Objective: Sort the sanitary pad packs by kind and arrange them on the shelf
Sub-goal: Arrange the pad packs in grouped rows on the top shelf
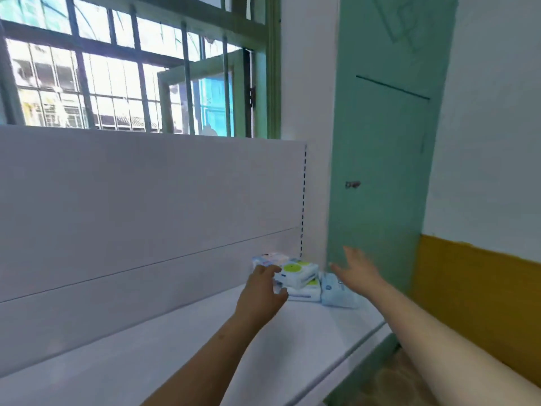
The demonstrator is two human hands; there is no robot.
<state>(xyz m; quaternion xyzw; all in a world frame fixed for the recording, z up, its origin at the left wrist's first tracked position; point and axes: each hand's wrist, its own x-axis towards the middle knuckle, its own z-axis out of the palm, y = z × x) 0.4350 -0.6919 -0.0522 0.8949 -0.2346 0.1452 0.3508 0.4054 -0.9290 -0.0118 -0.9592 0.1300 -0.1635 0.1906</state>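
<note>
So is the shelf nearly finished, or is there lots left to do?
Hard to say. A few packs already sit at the far end of the shelf: a green-dot pack stacked on another pack, and a light blue pack beside them. The left hand is curled at the stack's edge; the right hand is open above the blue pack, holding nothing. The rest of the shelf is bare, and no other packs show.

- The packs (pixel 298 278) lie stacked at the far right end of the shelf (pixel 205 347), against its back panel (pixel 131 200).
- One pack (pixel 336 293) lies just right of the stack.
- The window (pixel 131 63) is above the panel.
</note>
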